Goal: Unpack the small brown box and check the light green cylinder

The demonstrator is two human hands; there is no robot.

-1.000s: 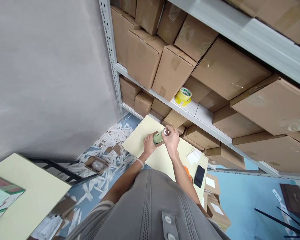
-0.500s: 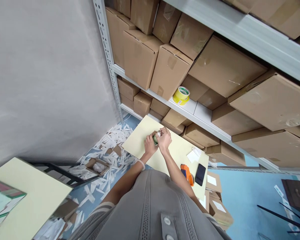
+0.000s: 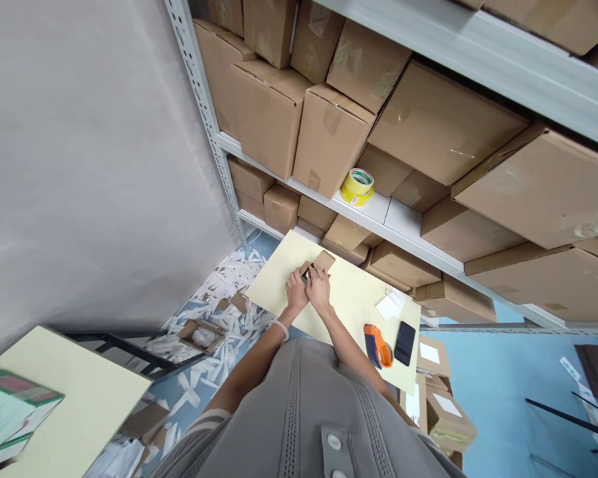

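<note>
**Both hands on a small carton at the far end of the yellow table**

Metal rack fills the top and right, packed with brown cardboard boxes on every level. Pale yellow table stands against its lower shelves. Second yellow table at bottom left, with a green booklet on its edge. White paper strips litter the blue floor between wall and table. Orange tape dispenser lies on the table's near right part, with a black phone just beside it and white slips behind. Yellow tape roll sits on the shelf above. Left hand is curled round the small carton, which sits on the table's far left part with its flap up. Right hand is laid over the carton's mouth, touching the left; how tight it grips, cannot tell. Green item barely shows between the hands, at the carton's opening
</note>
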